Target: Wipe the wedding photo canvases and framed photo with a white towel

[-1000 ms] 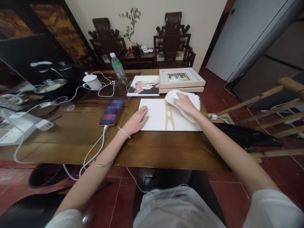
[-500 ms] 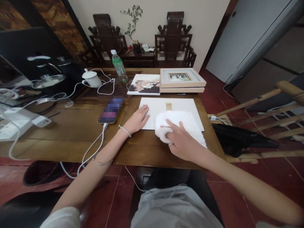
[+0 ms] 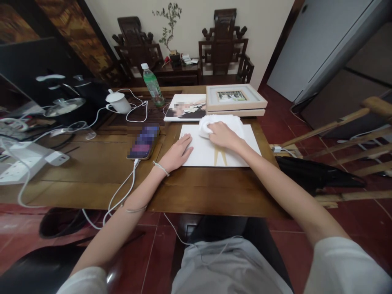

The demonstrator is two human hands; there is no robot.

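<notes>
A white board (image 3: 199,157) with a tan figure printed on it lies flat near the table's front edge. My left hand (image 3: 178,153) rests on its left edge, fingers stretched out and holding nothing. Bunched under my right hand (image 3: 223,134) is a white cloth (image 3: 231,120), which the fingers grip and press on the board's far part. The cloth and hand hide the upper part of the figure; two tan legs (image 3: 219,157) show below.
Behind the board lie a photo panel (image 3: 183,107) and stacked wooden picture frames (image 3: 235,107). A green-labelled bottle (image 3: 153,86), a white lidded cup (image 3: 119,102), a charging phone (image 3: 143,142) and a power strip (image 3: 21,163) stand or lie to the left on the wooden table (image 3: 196,192).
My right hand has moved the cloth away from me, from the board's near edge to its far edge. The figure's legs are now uncovered and its head covered. My left hand stays put.
</notes>
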